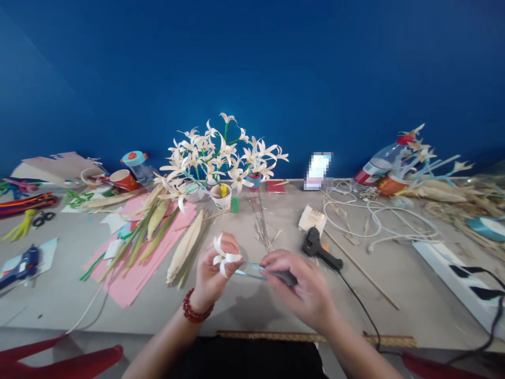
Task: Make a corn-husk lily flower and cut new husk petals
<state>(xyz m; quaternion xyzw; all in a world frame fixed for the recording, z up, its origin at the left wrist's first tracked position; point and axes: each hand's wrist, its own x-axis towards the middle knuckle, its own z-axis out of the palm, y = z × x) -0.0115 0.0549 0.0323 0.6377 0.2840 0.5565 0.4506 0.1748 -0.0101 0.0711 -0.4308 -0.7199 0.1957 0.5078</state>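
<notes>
Left hand [216,271]: fingers curled closed around white flower [225,258]; too firm a squeeze could crease petals. Light-blue strip [257,267] between hands, above counter [153,305]; uneven pull might tear it. Right hand [302,284]: fingertips pinched on strip. Glue gun [320,251] near; cord [357,295] could snag an outward swing.

Craft workspace, with black glue gun [314,243], pink paper [128,287], dried husk [186,249], white flowers [228,152].
</notes>
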